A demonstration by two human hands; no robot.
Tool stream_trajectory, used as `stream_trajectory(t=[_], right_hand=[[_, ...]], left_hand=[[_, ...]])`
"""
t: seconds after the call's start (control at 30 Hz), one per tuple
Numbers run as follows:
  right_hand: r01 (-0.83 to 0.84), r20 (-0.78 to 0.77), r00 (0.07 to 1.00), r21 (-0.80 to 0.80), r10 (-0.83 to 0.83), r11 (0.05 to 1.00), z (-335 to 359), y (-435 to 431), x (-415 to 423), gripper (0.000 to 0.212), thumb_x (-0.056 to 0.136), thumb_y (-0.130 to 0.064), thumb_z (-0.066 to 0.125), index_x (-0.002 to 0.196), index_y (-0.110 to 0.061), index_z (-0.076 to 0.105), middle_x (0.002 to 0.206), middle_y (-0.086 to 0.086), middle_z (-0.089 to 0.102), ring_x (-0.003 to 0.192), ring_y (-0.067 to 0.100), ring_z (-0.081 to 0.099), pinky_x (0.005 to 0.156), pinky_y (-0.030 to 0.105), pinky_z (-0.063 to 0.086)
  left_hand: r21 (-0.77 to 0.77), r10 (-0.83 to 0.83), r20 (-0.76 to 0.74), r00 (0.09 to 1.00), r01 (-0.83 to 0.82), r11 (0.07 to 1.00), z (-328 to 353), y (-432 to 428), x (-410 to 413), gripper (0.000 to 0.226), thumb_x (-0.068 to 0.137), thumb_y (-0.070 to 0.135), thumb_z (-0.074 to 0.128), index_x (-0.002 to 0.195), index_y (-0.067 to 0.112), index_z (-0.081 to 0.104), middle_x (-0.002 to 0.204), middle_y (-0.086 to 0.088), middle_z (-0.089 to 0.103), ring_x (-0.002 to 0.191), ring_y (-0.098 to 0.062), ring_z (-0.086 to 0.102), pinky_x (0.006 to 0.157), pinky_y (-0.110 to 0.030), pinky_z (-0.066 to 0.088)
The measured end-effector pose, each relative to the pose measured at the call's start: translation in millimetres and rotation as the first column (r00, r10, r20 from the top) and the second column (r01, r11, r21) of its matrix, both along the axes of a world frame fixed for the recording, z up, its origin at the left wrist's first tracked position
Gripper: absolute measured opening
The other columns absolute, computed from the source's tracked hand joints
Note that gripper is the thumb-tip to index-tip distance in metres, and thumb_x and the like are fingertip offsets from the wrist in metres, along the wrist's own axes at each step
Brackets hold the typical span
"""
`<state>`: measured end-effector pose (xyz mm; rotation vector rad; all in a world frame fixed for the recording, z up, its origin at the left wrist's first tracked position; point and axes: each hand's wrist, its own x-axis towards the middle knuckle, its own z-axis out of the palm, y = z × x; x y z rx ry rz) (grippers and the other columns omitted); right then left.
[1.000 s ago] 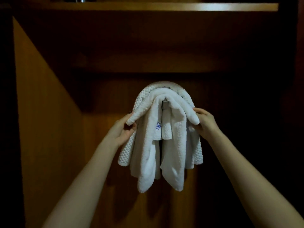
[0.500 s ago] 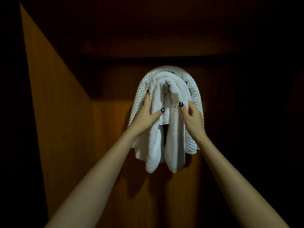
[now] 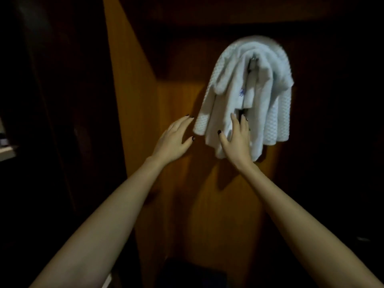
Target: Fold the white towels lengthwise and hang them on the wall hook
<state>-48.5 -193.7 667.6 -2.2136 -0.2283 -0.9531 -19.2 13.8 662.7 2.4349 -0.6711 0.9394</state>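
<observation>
Dim wooden wall point(image 3: 178, 104); white towels point(image 3: 232, 96) drape the hook point(image 3: 252, 60). Both hands have dropped lower: left hand point(image 3: 173, 141) spread and empty, right hand point(image 3: 236, 142) with fingers straight against the towel ends.

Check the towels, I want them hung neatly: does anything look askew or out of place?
Slightly. The towels hang bunched on the hook: folds overlap, the lower ends fall at different heights, and the left side flares outward. No damage shows in this dim light.

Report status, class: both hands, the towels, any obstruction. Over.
Left hand open, just clear of the towels. Right hand open, in front of their lower folds. All draped over the wall hook. Nothing blocking.
</observation>
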Motion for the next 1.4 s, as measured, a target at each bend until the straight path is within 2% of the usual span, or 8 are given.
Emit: stream_trajectory(t=[0.13, 0.3, 0.57, 0.77, 0.97, 1.07, 1.23, 1.4], right_hand=[[-0.113, -0.213, 0.972, -0.064, 0.097, 0.992, -61, 81, -45, 0.058, 0.099, -0.028, 0.051, 0.151, -0.016, 0.028, 0.159, 0.015, 0.020, 0.149, 0.030, 0.014, 0.120, 0.047, 0.016], [-0.341, -0.442, 0.864, -0.165, 0.240, 0.925, -146, 199, -123, 0.053, 0.100, -0.026, 0.049, 0.148, -0.014, 0.034, 0.155, 0.016, 0.032, 0.146, 0.030, 0.023, 0.118, 0.047, 0.020], [-0.644, -0.742, 0.622, -0.303, 0.249, 0.703, -249, 355, -214, 0.059, 0.096, -0.031, 0.054, 0.149, -0.015, 0.032, 0.148, 0.016, 0.039, 0.137, 0.037, 0.034, 0.109, 0.052, 0.033], [-0.772, -0.859, 0.461, -0.264, 0.223, 0.578, -325, 425, -235, 0.061, 0.096, -0.031, 0.054, 0.150, -0.015, 0.031, 0.148, 0.018, 0.038, 0.134, 0.039, 0.036, 0.106, 0.053, 0.037], [-0.854, -0.918, 0.332, -0.196, 0.216, 0.481, -403, 504, -221, 0.044, 0.100, -0.028, 0.049, 0.136, -0.003, 0.050, 0.130, 0.021, 0.055, 0.119, 0.036, 0.053, 0.097, 0.041, 0.045], [-0.886, -0.960, 0.229, -0.136, 0.164, 0.443, -445, 556, -199, 0.046, 0.099, -0.021, 0.050, 0.143, -0.008, 0.044, 0.143, 0.016, 0.047, 0.131, 0.034, 0.044, 0.109, 0.041, 0.036], [-0.937, -0.984, 0.159, -0.124, 0.083, 0.325, -520, 627, -158, 0.054, 0.098, -0.026, 0.053, 0.147, -0.011, 0.036, 0.148, 0.012, 0.043, 0.135, 0.027, 0.040, 0.110, 0.032, 0.032], [-0.915, -0.995, 0.090, -0.064, 0.048, 0.399, -618, 679, -117, 0.056, 0.100, -0.021, 0.050, 0.150, -0.009, 0.028, 0.152, 0.012, 0.037, 0.138, 0.027, 0.036, 0.109, 0.028, 0.027]], left_hand=[[0.022, 0.128, -0.119, 0.985, -0.126, 0.992, -76, 77, -73, 0.056, 0.097, 0.035, 0.047, 0.149, 0.022, 0.028, 0.154, 0.000, 0.030, 0.140, -0.016, 0.026, 0.114, -0.037, 0.027], [0.144, 0.318, -0.326, 0.890, -0.285, 0.948, -163, 189, -183, 0.056, 0.095, 0.030, 0.049, 0.147, 0.020, 0.030, 0.153, -0.002, 0.031, 0.141, -0.020, 0.025, 0.115, -0.041, 0.025], [0.320, 0.543, -0.626, 0.559, -0.451, 0.833, -264, 359, -341, 0.063, 0.093, 0.029, 0.054, 0.149, 0.016, 0.027, 0.153, -0.007, 0.029, 0.139, -0.028, 0.026, 0.112, -0.039, 0.027], [0.302, 0.581, -0.672, 0.460, -0.546, 0.781, -333, 435, -415, 0.059, 0.092, 0.022, 0.059, 0.144, 0.006, 0.038, 0.148, -0.014, 0.039, 0.137, -0.029, 0.035, 0.114, -0.038, 0.025], [0.323, 0.566, -0.786, 0.248, -0.616, 0.719, -419, 501, -435, 0.064, 0.093, 0.026, 0.058, 0.148, 0.010, 0.029, 0.153, -0.012, 0.031, 0.139, -0.030, 0.029, 0.113, -0.042, 0.026], [0.326, 0.539, -0.826, 0.163, -0.643, 0.693, -458, 541, -423, 0.065, 0.092, 0.027, 0.059, 0.148, 0.012, 0.030, 0.152, -0.010, 0.032, 0.137, -0.029, 0.031, 0.111, -0.039, 0.029], [0.310, 0.473, -0.878, 0.072, -0.666, 0.678, -528, 606, -381, 0.063, 0.093, 0.027, 0.057, 0.148, 0.010, 0.029, 0.153, -0.011, 0.031, 0.136, -0.029, 0.033, 0.111, -0.035, 0.028], [0.275, 0.396, -0.917, 0.047, -0.645, 0.713, -626, 656, -333, 0.061, 0.094, 0.024, 0.055, 0.147, 0.008, 0.029, 0.151, -0.013, 0.033, 0.137, -0.027, 0.032, 0.111, -0.032, 0.026]])
